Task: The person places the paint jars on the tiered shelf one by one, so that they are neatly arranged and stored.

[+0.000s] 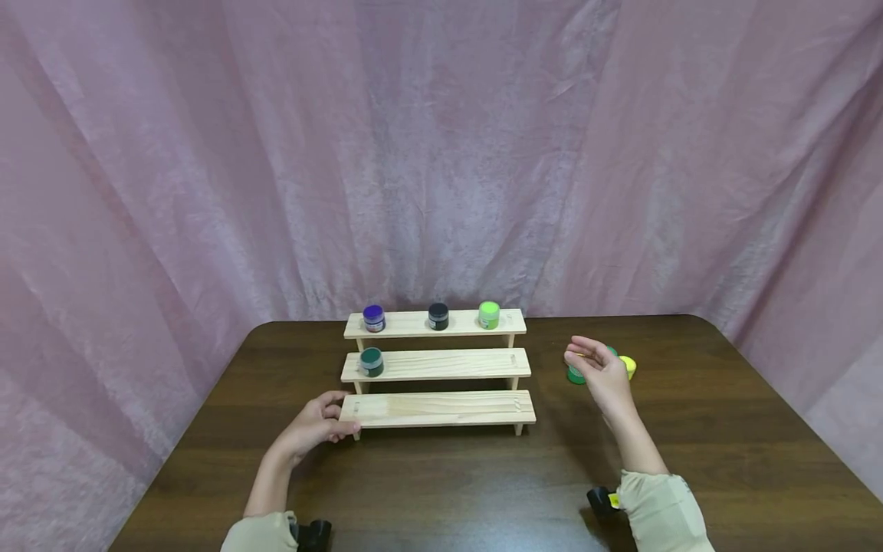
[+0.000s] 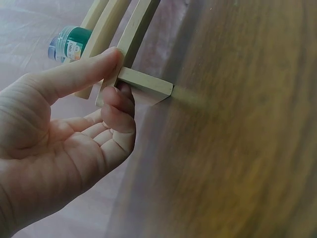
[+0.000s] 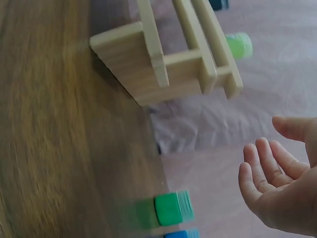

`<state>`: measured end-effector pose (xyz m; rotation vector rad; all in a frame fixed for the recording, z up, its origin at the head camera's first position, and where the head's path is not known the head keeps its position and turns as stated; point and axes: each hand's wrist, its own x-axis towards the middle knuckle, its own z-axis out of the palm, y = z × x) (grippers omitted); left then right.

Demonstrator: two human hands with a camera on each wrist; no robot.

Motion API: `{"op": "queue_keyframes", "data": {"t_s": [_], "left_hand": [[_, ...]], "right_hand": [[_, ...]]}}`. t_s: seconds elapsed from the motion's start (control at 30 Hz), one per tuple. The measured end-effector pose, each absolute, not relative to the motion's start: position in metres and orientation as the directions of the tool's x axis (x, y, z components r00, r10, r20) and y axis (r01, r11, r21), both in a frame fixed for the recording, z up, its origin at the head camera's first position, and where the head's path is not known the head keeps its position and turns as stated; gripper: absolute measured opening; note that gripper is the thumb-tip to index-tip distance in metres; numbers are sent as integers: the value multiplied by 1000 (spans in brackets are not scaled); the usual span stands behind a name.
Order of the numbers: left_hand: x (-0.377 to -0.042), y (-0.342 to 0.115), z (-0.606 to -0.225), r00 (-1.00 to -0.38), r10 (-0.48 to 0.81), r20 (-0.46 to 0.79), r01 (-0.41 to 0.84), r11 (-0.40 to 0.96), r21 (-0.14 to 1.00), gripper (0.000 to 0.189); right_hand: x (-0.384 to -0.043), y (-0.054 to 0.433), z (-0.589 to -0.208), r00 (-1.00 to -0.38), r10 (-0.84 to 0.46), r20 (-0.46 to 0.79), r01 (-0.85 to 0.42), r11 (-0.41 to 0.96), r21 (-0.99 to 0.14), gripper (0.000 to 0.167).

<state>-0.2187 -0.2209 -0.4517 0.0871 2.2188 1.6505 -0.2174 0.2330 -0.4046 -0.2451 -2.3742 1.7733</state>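
Note:
A three-step wooden display stand (image 1: 441, 409) stands on the table. My left hand (image 1: 312, 426) pinches the left end of its lowest step, thumb on top and fingers beneath, as the left wrist view confirms. On the middle step sits a dark green paint jar (image 1: 372, 363), at the left. The top step carries a purple jar (image 1: 374, 319), a black jar (image 1: 438, 317) and a light green jar (image 1: 489, 315). My right hand (image 1: 605, 379) hovers with loosely bent fingers, holding nothing, above a green jar (image 1: 576, 376) and a yellow jar (image 1: 628, 366), partly covering them.
The right wrist view has a green jar (image 3: 168, 209) on the table, with a blue jar (image 3: 181, 234) cut off by the frame edge beside it. A pink curtain (image 1: 441, 153) hangs behind the brown wooden table (image 1: 441, 491).

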Motion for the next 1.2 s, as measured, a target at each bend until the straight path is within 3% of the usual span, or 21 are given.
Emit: {"op": "queue_keyframes", "data": {"t_s": [0.27, 0.5, 0.63, 0.73, 0.83, 1.0, 1.2], "left_hand": [[-219, -218, -454, -934, 244, -261, -178, 316, 932, 77], [-219, -215, -455, -930, 248, -269, -184, 317, 930, 78], [-218, -216, -453, -935, 233, -268, -184, 326, 927, 78], [-218, -216, -452, -935, 235, -264, -181, 323, 929, 78], [-218, -217, -451, -934, 241, -263, -178, 322, 930, 79], [-217, -216, -451, -935, 244, -256, -170, 323, 931, 78], [-216, -216, -450, -937, 236, -259, -175, 325, 929, 77]], "right_hand": [[-218, 258, -404, -950, 310, -22, 94, 219, -971, 52], [-217, 288, -402, -912, 406, -58, 76, 29, -997, 19], [-218, 299, -406, -889, 444, -110, 85, -76, -993, 16], [-220, 304, -413, -876, 467, -122, 113, -47, -992, 16], [-224, 307, -423, -861, 495, -118, 141, 9, -990, 22], [-230, 309, -435, -842, 526, -119, 227, 146, -963, 53], [-235, 312, -443, -870, 464, -163, 265, 162, -951, 69]]}}
